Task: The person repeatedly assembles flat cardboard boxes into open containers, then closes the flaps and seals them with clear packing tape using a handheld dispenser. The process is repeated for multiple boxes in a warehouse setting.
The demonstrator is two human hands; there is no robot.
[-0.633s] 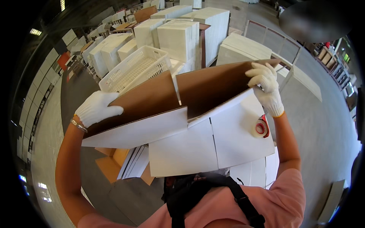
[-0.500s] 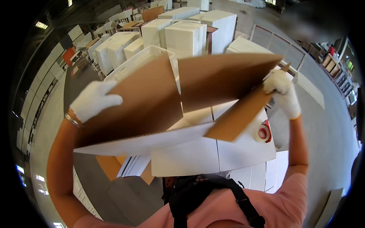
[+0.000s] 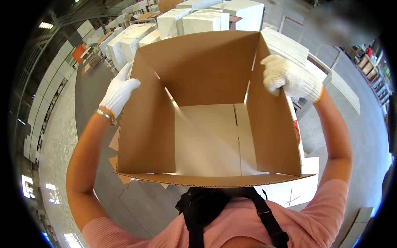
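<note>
A large cardboard box [image 3: 206,70], brown inside, stands squared up in front of me with its top gaping upward. A pale surface with a dark slit [image 3: 206,140] shows at its bottom; I cannot tell whether it is flaps or the table under it. My left hand [image 3: 119,90], in a white knit glove, grips the left wall's upper edge, thumb toward the inside and fingers partly hidden behind. My right hand [image 3: 285,77], gloved too, curls its fingers over the right wall's top edge. A sliver of a red tape dispenser [image 3: 297,131] peeks out past the right wall.
Stacks of white marbled slabs or boxes [image 3: 206,21] rise beyond the box. White panels [image 3: 285,43] lie at the far right, near a metal frame [image 3: 291,25]. Brown cardboard pieces [image 3: 115,165] poke out at the lower left. White sheets [image 3: 304,186] lie at the near right.
The skewed, partly folded box has spread into a rectangular shape. My left hand has shifted right and up, my right hand a little left. The tape dispenser and the white basket are now mostly or wholly covered.
</note>
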